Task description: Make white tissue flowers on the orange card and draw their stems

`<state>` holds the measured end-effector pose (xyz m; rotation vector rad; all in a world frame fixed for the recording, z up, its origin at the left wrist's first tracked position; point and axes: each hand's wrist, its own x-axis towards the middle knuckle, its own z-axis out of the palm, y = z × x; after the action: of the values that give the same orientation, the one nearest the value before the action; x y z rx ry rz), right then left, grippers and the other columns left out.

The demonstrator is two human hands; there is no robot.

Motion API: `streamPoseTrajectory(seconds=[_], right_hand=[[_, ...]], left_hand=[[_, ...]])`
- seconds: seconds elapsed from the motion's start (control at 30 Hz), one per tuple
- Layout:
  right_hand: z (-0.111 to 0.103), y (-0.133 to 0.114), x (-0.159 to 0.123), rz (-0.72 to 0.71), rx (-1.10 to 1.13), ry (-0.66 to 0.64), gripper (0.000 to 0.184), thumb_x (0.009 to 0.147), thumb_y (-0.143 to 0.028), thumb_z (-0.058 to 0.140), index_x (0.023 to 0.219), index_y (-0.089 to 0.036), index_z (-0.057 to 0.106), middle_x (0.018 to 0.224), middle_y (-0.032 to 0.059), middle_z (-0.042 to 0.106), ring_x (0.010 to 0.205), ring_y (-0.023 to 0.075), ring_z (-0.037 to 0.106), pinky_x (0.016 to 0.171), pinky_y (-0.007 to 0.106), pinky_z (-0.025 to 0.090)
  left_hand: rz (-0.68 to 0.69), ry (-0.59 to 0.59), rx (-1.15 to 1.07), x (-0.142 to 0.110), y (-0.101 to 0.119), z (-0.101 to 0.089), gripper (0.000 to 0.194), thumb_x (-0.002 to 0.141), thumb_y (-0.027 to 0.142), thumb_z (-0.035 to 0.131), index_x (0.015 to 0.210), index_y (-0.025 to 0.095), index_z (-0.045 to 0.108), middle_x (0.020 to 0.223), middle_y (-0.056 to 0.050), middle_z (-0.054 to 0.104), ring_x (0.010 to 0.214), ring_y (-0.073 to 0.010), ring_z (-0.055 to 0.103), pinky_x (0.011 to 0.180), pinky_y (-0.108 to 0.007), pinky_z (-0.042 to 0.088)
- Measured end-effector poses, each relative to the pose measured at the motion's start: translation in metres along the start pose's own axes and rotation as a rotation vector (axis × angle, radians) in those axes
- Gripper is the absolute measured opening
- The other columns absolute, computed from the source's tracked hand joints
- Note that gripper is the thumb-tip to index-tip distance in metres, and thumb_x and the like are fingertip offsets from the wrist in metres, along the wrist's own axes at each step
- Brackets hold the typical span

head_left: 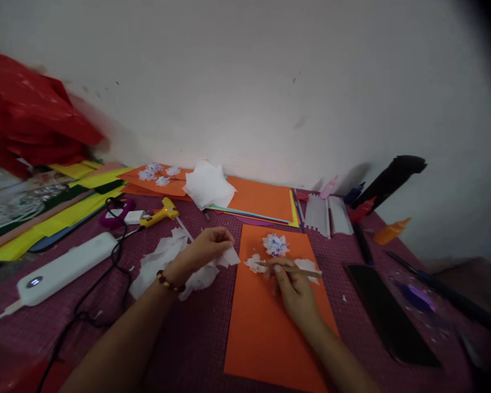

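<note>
My left hand (pixel 210 248), with a beaded bracelet at its wrist, pinches a small piece of white tissue paper (pixel 231 256) just left of the orange sheet (pixel 265 327). My right hand (pixel 290 281) grips a slim tan stick (pixel 306 271) lying almost level over that sheet. The stick's pointed left end meets a small white paper flower (pixel 251 264). Above it sits a fuller white flower with blue-purple marks (pixel 275 245). Another white paper piece (pixel 309 266) is partly covered by the stick and hand. Crumpled tissue (pixel 157 262) lies beneath and beside my left hand.
A yellow glue gun (pixel 159 214), its black cable and a white power bank (pixel 67 267) are at left. Behind are stacked orange sheets (pixel 262 199) and white tissue (pixel 210 186). A dark phone-like slab (pixel 388 314) and an orange glue bottle (pixel 391 231) stand right.
</note>
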<state>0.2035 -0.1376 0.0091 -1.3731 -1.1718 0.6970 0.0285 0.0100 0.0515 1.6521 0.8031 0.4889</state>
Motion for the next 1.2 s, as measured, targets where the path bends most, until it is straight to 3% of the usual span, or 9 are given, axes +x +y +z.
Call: streamPoseTrajectory(seconds=[0.17, 0.3, 0.43, 0.6, 0.67, 0.83, 1.03, 1.1, 1.2], right_hand=[[0.009, -0.010, -0.003, 0.114, 0.128, -0.049, 0.020, 0.086, -0.039, 0.048, 0.079, -0.021, 0.049, 0.068, -0.0015, 0.058, 0.047, 0.0096, 0.048, 0.047, 0.022, 0.039], [0.014, -0.011, -0.006, 0.203, 0.291, -0.153, 0.022, 0.078, -0.039, 0.059, 0.080, -0.022, 0.045, 0.062, -0.0056, 0.050, 0.051, 0.0097, 0.048, 0.050, 0.021, 0.039], [0.012, -0.015, -0.006, 0.236, 0.287, -0.113, 0.021, 0.074, -0.032, 0.062, 0.076, -0.022, 0.043, 0.060, -0.0075, 0.043, 0.050, 0.0078, 0.042, 0.048, 0.019, 0.034], [0.007, -0.023, -0.003, 0.182, 0.215, -0.055, 0.020, 0.074, -0.031, 0.059, 0.074, -0.022, 0.041, 0.060, -0.0078, 0.037, 0.049, 0.0082, 0.035, 0.045, 0.019, 0.028], [0.009, -0.022, -0.004, 0.156, 0.182, -0.053, 0.018, 0.075, -0.029, 0.058, 0.074, -0.022, 0.041, 0.060, -0.0072, 0.037, 0.050, 0.0086, 0.035, 0.046, 0.019, 0.028], [0.010, -0.018, -0.005, 0.061, 0.105, -0.039, 0.013, 0.075, -0.026, 0.058, 0.075, -0.022, 0.046, 0.065, -0.0049, 0.045, 0.055, 0.0097, 0.042, 0.050, 0.019, 0.034], [-0.005, -0.018, -0.001, 0.068, 0.069, 0.078, 0.014, 0.082, -0.031, 0.054, 0.088, -0.020, 0.056, 0.072, 0.0000, 0.059, 0.049, 0.0098, 0.047, 0.045, 0.022, 0.039], [-0.009, -0.014, 0.001, 0.061, 0.012, 0.063, 0.016, 0.084, -0.033, 0.052, 0.082, -0.019, 0.059, 0.071, 0.0011, 0.061, 0.050, 0.0107, 0.050, 0.046, 0.022, 0.041], [-0.009, -0.007, 0.001, -0.010, -0.094, 0.016, 0.030, 0.087, -0.032, 0.049, 0.061, -0.018, 0.058, 0.081, 0.0051, 0.066, 0.066, 0.0147, 0.060, 0.057, 0.025, 0.046]], left_hand=[[0.149, -0.096, 0.040, -0.008, 0.007, 0.037, 0.008, 0.076, 0.023, 0.051, 0.072, 0.016, 0.052, 0.062, 0.004, 0.050, 0.055, -0.0077, 0.043, 0.051, -0.019, 0.034], [0.254, -0.123, 0.113, -0.012, 0.005, 0.052, 0.008, 0.078, 0.022, 0.048, 0.075, 0.016, 0.054, 0.068, 0.002, 0.055, 0.061, -0.0096, 0.048, 0.057, -0.020, 0.037], [0.238, -0.030, 0.256, -0.013, 0.008, 0.045, 0.010, 0.080, 0.023, 0.047, 0.075, 0.017, 0.053, 0.066, 0.002, 0.054, 0.059, -0.0110, 0.047, 0.055, -0.021, 0.036], [0.239, 0.242, 0.785, -0.013, 0.017, 0.017, 0.016, 0.082, 0.029, 0.051, 0.076, 0.017, 0.059, 0.081, -0.005, 0.059, 0.077, -0.0193, 0.053, 0.072, -0.030, 0.039], [0.296, 0.200, 0.837, -0.012, 0.016, 0.016, 0.021, 0.082, 0.036, 0.054, 0.080, 0.017, 0.062, 0.091, -0.008, 0.061, 0.089, -0.0233, 0.053, 0.081, -0.035, 0.037], [0.267, -0.210, 0.293, -0.010, 0.009, 0.035, 0.021, 0.081, 0.034, 0.053, 0.074, 0.016, 0.063, 0.074, -0.002, 0.062, 0.072, -0.0149, 0.054, 0.068, -0.025, 0.041], [0.012, -0.093, -0.391, -0.010, 0.010, 0.008, 0.018, 0.064, 0.032, 0.064, 0.067, 0.017, 0.055, 0.055, 0.004, 0.051, 0.046, -0.0069, 0.043, 0.046, -0.019, 0.035], [-0.012, -0.167, -0.427, -0.007, 0.005, 0.000, 0.016, 0.062, 0.029, 0.066, 0.065, 0.017, 0.056, 0.052, 0.005, 0.051, 0.044, -0.0063, 0.042, 0.044, -0.018, 0.034], [-0.040, -0.381, -0.216, -0.002, -0.007, 0.001, 0.009, 0.062, 0.023, 0.064, 0.063, 0.016, 0.060, 0.052, 0.005, 0.052, 0.044, -0.0062, 0.042, 0.044, -0.017, 0.033]])
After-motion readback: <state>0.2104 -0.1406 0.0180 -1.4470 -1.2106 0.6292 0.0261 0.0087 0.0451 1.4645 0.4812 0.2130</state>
